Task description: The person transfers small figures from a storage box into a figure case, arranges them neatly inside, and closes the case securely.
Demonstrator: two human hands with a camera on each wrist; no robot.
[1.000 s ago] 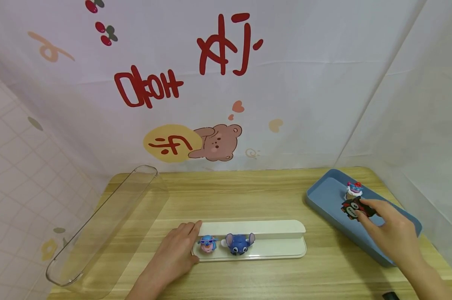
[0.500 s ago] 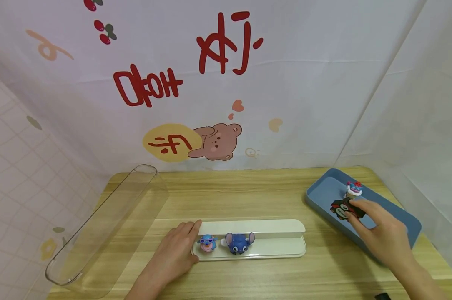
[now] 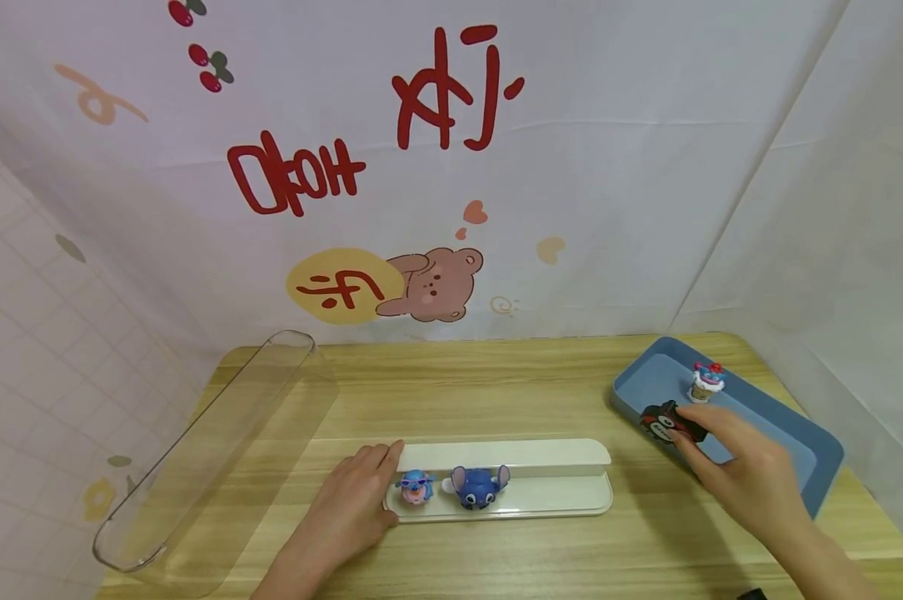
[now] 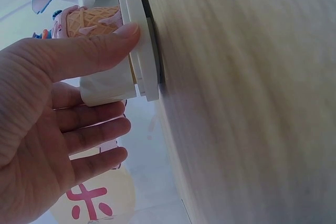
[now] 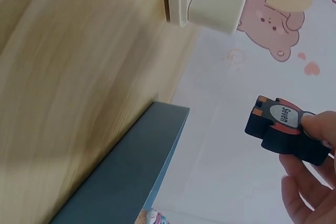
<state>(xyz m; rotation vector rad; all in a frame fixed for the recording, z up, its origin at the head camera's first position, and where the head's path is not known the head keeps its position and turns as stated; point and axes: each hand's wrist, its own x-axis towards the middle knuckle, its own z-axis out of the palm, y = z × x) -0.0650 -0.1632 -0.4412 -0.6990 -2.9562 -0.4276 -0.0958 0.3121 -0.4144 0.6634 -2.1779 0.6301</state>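
Observation:
My left hand point(image 3: 350, 504) grips the left end of a white two-step display stand point(image 3: 496, 454), thumb at its front edge and fingers behind. On the stand's lower step sit a small blue figurine with sunglasses point(image 3: 416, 487) and a larger blue big-eared figurine point(image 3: 477, 488). My right hand point(image 3: 751, 462) pinches a black toy figure point(image 3: 665, 423) with red trim in the air above the blue tray's point(image 3: 822, 492) left wall. In the right wrist view, its pale oval reads "Seven". An ice-cream-cone figurine point(image 3: 707, 382) stands in the tray.
A clear long cover point(image 3: 219, 467) lies along the table's left side. Bare wooden table point(image 3: 459, 383) lies behind the stand and between it and the tray. Printed white cloth point(image 3: 609, 192) hangs behind. A dark object point(image 3: 753, 595) shows at the bottom edge.
My right hand has carried the black toy figure leftward, from over the tray's middle to its left wall. My left hand and the stand have stayed put.

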